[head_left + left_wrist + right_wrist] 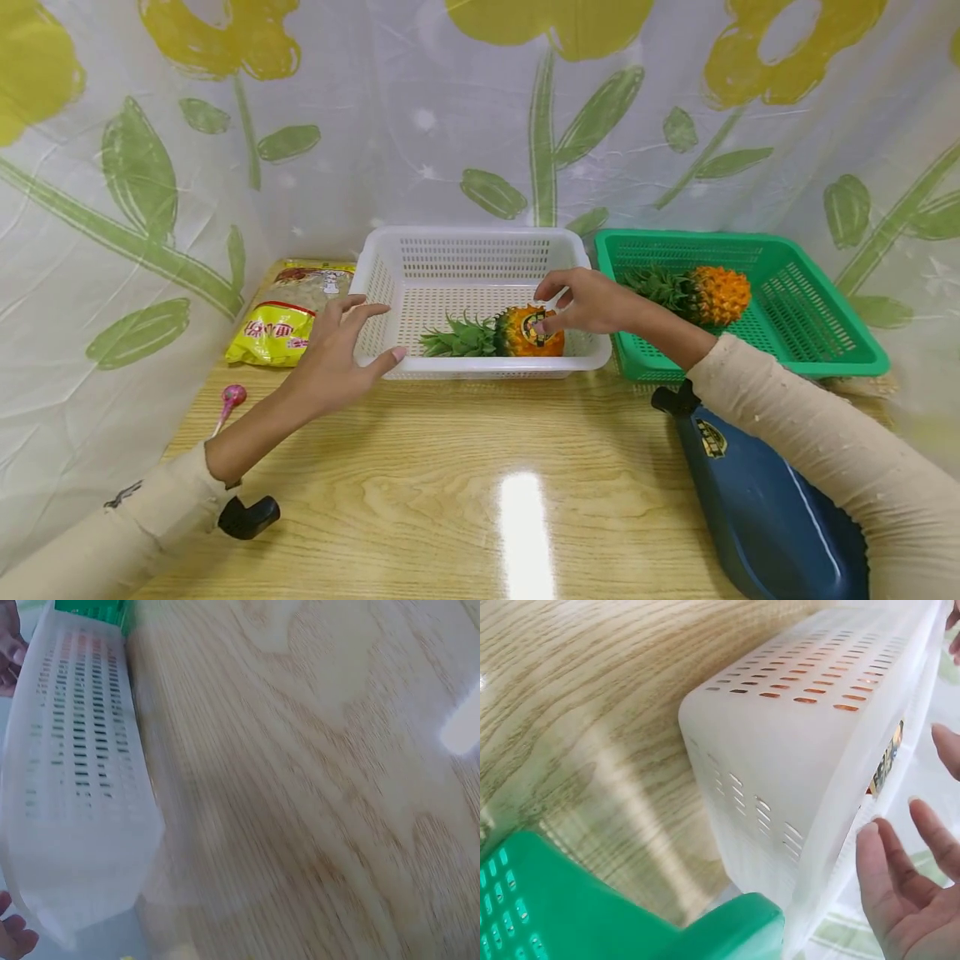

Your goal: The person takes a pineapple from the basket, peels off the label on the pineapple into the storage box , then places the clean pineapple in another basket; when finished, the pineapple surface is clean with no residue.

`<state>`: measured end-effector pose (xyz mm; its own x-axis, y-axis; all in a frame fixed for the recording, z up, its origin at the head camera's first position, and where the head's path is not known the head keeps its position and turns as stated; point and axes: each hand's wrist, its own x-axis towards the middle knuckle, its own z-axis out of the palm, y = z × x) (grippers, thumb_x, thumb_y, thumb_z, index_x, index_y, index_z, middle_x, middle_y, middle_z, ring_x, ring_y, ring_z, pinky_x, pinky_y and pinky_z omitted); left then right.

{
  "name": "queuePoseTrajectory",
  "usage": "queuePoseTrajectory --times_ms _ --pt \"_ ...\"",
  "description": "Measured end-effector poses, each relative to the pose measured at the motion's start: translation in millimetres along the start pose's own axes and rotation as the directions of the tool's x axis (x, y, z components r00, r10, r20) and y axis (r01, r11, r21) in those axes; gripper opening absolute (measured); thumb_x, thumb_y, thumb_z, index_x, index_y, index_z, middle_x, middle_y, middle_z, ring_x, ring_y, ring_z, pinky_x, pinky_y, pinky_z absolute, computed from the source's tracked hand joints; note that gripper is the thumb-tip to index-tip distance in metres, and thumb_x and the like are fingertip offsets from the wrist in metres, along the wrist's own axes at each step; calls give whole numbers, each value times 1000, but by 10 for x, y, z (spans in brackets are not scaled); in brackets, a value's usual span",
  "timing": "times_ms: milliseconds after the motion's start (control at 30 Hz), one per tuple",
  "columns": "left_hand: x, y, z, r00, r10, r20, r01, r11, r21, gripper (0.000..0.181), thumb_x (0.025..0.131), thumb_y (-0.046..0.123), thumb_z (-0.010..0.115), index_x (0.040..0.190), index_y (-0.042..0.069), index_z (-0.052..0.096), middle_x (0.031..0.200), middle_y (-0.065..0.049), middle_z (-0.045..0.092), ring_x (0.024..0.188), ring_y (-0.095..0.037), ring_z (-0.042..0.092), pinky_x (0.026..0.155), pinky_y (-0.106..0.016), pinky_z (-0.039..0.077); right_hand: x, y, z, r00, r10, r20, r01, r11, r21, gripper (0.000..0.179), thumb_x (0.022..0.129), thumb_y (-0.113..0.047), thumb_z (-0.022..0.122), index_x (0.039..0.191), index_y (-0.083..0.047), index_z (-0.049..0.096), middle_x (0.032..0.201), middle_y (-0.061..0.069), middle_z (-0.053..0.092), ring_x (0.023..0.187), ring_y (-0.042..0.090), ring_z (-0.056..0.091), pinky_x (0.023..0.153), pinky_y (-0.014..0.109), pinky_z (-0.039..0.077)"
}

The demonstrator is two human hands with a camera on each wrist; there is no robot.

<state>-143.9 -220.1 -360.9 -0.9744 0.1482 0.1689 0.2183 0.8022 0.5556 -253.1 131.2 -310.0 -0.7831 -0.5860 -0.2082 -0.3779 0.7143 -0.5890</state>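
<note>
A pineapple (512,337) with a black and gold label lies on its side in the white basket (480,364), its green crown toward the left. My right hand (600,304) is over the basket's right side, thumb and fingers parted above the fruit's label. In the right wrist view, that hand's fingers (885,877) are spread at the basket's rim and grip nothing. At the basket's left front corner, my left hand (336,354) hovers with fingers extended and thumb out toward the rim. It holds nothing.
A green basket (757,367) with another pineapple (722,294) stands to the right. On the left are a yellow food packet (273,329) and a pink lollipop (234,395). A dark blue glossy object (780,500) lies at front right. A flowered curtain (360,150) hangs behind.
</note>
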Motion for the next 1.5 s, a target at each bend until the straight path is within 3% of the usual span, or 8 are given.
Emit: queuePoseTrajectory --times_ms 133,467,867,1167,1267,1367,1400,1500 --pt "8 -81 -32 998 -53 22 53 999 1 73 92 48 68 151 13 41 161 -26 14 148 -49 12 107 -77 21 27 -15 10 1000 20 12 -20 999 -25 51 88 -29 79 130 -8 60 137 13 57 122 36 55 96 45 51" --pt "55 -228 -71 984 -132 120 137 990 -30 90 93 57 62 160 13 22 162 -27 -2 144 -54 22 104 -76 30 119 -88 11 996 44 74 -38 997 -72 49 88 -30 79 127 -7 62 134 17 57 112 32 60 90 44 52" --pt "125 -350 -18 978 -76 195 113 976 -188 99 96 50 62 161 5 4 158 -32 15 140 -49 33 109 -71 31 263 -196 -54 975 80 209 -31 973 -228 57 89 -36 77 137 -10 60 146 20 51 135 38 47 103 50 47" --pt "145 -346 -9 976 -67 205 118 962 -246 100 95 47 65 161 6 4 160 -28 20 142 -47 34 112 -69 29 352 -203 -46 932 101 349 -13 969 -246 73 93 -42 71 152 -9 43 158 13 41 146 35 36 109 48 44" --pt "142 -348 -9 975 -76 208 127 962 -240 101 94 48 65 161 6 3 161 -28 20 144 -47 31 112 -69 27 371 -191 -58 912 109 395 -25 977 -212 75 94 -42 70 155 -10 38 160 13 37 106 25 62 87 38 53" --pt "138 -351 -10 975 -80 208 130 962 -238 102 94 48 65 161 6 2 161 -28 18 144 -48 30 112 -70 26 406 -172 -58 895 121 429 -44 982 -186 78 95 -43 68 157 -12 33 162 13 34 65 16 46 63 31 46" --pt "136 -351 -8 975 -79 208 129 962 -239 102 94 48 66 161 6 2 161 -28 19 144 -48 30 112 -69 27 419 -168 -58 890 127 437 -53 982 -179 79 95 -43 68 158 -13 32 162 13 33 60 16 39 60 30 44" --pt "131 -360 -4 976 -77 206 128 961 -245 102 94 48 66 161 5 2 161 -28 20 144 -48 32 112 -69 27 453 -159 -57 883 143 448 -67 981 -180 82 94 -44 69 159 -14 30 163 12 30 82 13 57 67 31 53"
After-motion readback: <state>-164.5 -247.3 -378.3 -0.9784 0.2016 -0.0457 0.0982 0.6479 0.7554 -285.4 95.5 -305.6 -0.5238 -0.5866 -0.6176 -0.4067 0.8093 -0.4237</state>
